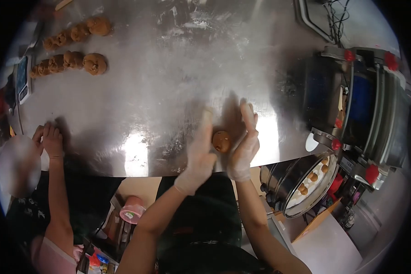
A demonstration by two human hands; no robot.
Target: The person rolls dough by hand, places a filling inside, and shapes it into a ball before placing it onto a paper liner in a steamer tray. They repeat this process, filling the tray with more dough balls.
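Note:
A round brown dough ball (221,141) rests on the metal table (169,91) between my two gloved hands. On its left side, my left hand (202,153) is upright with its fingers stretched out, slightly blurred. My right hand (246,146) stands on the other side, palm facing the ball and fingers extended. Both hands wear clear gloves. Whether either palm touches the ball is hard to tell.
Two rows of brown dough pieces (95,64) lie at the upper left, near a scale (23,80). A co-worker's hands (53,139) are at the left edge. Right: a machine with rollers (379,109) and a round steamer tray (301,203) holding dough balls.

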